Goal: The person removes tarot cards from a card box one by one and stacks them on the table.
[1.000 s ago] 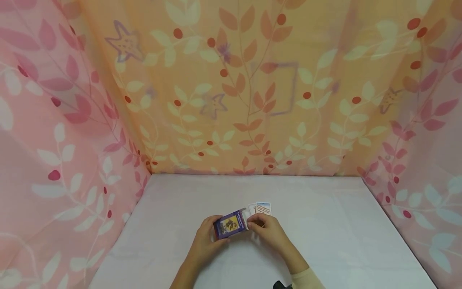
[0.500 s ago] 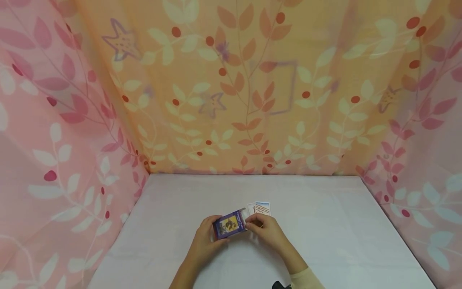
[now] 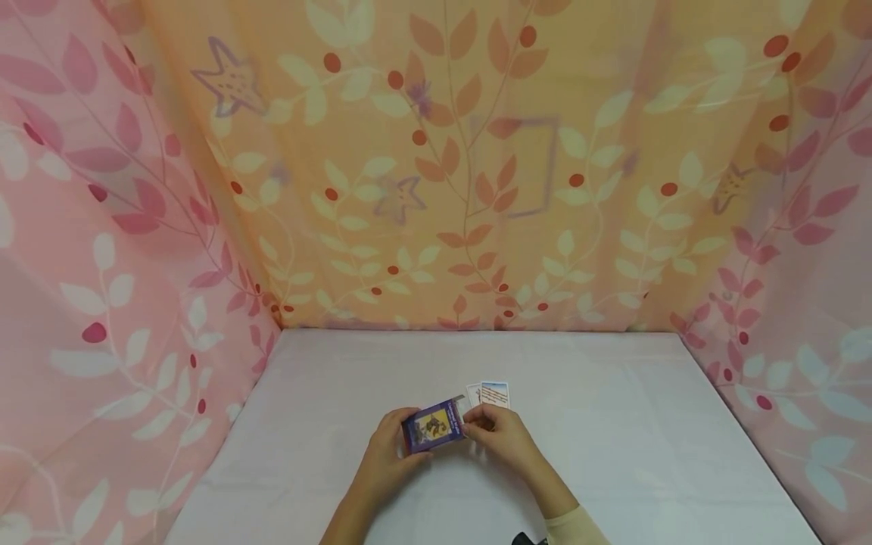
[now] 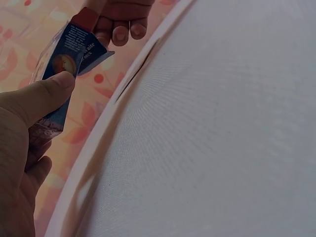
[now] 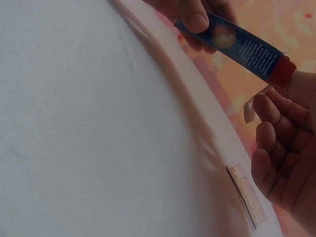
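A purple-blue card box (image 3: 434,425) with a yellow picture on its front is held above the table, its flapped end toward the right. My left hand (image 3: 390,453) grips it from the left, and in the left wrist view the thumb (image 4: 59,84) lies along its narrow side. At the other end, my right hand (image 3: 509,439) pinches the box by its red-tipped edge, the remaining fingers bent below. A loose flap (image 5: 251,109) sticks out beside those fingers in the right wrist view. Behind the right hand, picture cards (image 3: 495,392) lie on the table, partly covered.
A white cloth covers the table (image 3: 599,409). Patterned curtains (image 3: 436,189) stand at its back and along both sides. A small black object (image 3: 523,539) shows near the right sleeve at the bottom edge.
Very little differs. The right fingers have edged slightly left against the end of the box, and the box has tipped a little. The cards stay in place.
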`<state>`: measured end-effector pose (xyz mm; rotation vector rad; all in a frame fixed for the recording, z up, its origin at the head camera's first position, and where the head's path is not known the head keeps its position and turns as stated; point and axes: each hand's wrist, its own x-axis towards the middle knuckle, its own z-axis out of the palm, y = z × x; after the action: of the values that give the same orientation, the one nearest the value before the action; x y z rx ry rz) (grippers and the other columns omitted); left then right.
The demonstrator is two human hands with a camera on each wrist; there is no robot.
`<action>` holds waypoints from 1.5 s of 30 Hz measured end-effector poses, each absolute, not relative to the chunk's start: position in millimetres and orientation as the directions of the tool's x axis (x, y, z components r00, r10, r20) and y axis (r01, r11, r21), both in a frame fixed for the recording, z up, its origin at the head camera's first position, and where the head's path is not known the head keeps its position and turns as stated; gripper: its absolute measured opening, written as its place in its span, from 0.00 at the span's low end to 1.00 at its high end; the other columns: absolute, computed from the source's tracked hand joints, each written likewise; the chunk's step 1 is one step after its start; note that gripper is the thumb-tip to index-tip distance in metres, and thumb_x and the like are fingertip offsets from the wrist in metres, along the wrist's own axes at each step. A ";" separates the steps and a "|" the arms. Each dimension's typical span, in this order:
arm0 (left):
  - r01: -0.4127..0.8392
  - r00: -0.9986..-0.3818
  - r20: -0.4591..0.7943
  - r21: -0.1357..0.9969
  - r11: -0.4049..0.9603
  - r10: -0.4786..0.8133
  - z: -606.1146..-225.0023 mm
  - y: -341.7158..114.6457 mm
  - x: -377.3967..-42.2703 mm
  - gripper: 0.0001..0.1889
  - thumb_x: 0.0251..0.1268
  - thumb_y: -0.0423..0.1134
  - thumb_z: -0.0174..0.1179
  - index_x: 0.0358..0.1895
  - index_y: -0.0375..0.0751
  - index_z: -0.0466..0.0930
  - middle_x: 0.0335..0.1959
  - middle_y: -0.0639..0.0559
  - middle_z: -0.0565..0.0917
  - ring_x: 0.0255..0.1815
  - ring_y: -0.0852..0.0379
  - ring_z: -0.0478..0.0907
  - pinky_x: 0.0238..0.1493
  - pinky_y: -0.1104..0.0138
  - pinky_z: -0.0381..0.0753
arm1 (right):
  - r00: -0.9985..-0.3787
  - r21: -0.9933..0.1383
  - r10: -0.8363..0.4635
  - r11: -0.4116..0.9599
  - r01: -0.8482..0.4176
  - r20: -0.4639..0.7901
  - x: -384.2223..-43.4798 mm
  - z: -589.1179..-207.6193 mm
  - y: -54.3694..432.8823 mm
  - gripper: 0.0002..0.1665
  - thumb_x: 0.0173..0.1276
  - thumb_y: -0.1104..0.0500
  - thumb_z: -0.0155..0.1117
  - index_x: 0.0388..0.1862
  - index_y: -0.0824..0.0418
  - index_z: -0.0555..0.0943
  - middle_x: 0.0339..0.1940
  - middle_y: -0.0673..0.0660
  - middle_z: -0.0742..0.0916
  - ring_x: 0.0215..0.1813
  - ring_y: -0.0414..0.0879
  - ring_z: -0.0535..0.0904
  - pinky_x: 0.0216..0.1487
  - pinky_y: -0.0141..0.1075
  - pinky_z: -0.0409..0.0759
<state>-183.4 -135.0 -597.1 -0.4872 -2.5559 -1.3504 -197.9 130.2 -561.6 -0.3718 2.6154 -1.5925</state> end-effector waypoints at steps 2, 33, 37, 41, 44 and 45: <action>0.385 -0.923 0.334 0.761 0.523 0.194 -597.1 -135.0 -183.1 0.43 0.43 0.47 0.83 0.67 0.59 0.74 0.64 0.64 0.77 0.67 0.58 0.75 0.72 0.50 0.73 | -0.970 -0.883 -0.232 0.435 -0.173 0.076 -197.9 -562.3 130.0 0.11 0.67 0.49 0.73 0.41 0.53 0.86 0.34 0.46 0.88 0.35 0.40 0.81 0.34 0.30 0.81; 0.420 -0.906 0.367 0.736 0.531 0.209 -597.8 -134.9 -184.5 0.43 0.43 0.52 0.82 0.68 0.56 0.73 0.64 0.57 0.78 0.67 0.50 0.76 0.70 0.47 0.74 | -0.981 -0.891 -0.182 0.432 -0.136 0.061 -197.9 -554.6 137.6 0.09 0.68 0.53 0.72 0.39 0.57 0.85 0.30 0.48 0.87 0.30 0.40 0.80 0.29 0.30 0.81; 0.448 -0.892 0.395 0.711 0.542 0.220 -597.9 -134.5 -186.9 0.44 0.43 0.51 0.83 0.68 0.56 0.73 0.64 0.57 0.78 0.66 0.52 0.76 0.69 0.48 0.76 | -0.982 -0.897 -0.177 0.422 -0.131 0.060 -198.2 -554.1 138.4 0.09 0.69 0.53 0.71 0.40 0.57 0.85 0.29 0.49 0.87 0.29 0.40 0.79 0.28 0.30 0.81; 0.409 -0.911 0.359 0.735 0.540 0.201 -598.3 -134.8 -186.4 0.43 0.42 0.49 0.83 0.67 0.57 0.74 0.63 0.61 0.78 0.67 0.54 0.76 0.71 0.49 0.74 | -0.984 -0.898 -0.168 0.421 -0.130 0.064 -198.5 -553.2 139.0 0.08 0.69 0.54 0.71 0.40 0.57 0.85 0.31 0.49 0.88 0.30 0.39 0.80 0.28 0.30 0.82; 0.384 -0.922 0.336 0.753 0.534 0.190 -598.8 -135.0 -185.4 0.43 0.42 0.48 0.84 0.67 0.56 0.74 0.64 0.62 0.78 0.68 0.55 0.75 0.72 0.49 0.73 | -0.986 -0.897 -0.151 0.421 -0.131 0.073 -199.1 -551.7 140.2 0.06 0.68 0.55 0.72 0.40 0.56 0.85 0.32 0.48 0.88 0.31 0.39 0.80 0.30 0.29 0.82; 0.383 -0.923 0.335 0.752 0.536 0.189 -599.1 -135.1 -185.1 0.43 0.42 0.48 0.84 0.67 0.56 0.74 0.63 0.62 0.78 0.68 0.55 0.75 0.72 0.50 0.73 | -0.987 -0.897 -0.144 0.421 -0.132 0.078 -199.2 -550.9 140.7 0.06 0.68 0.56 0.72 0.40 0.56 0.85 0.33 0.48 0.88 0.32 0.39 0.80 0.30 0.29 0.81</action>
<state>-185.1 -135.1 -599.1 -0.4840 -2.5603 -1.3330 -199.2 140.7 -550.9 -0.2565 2.6390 -1.6652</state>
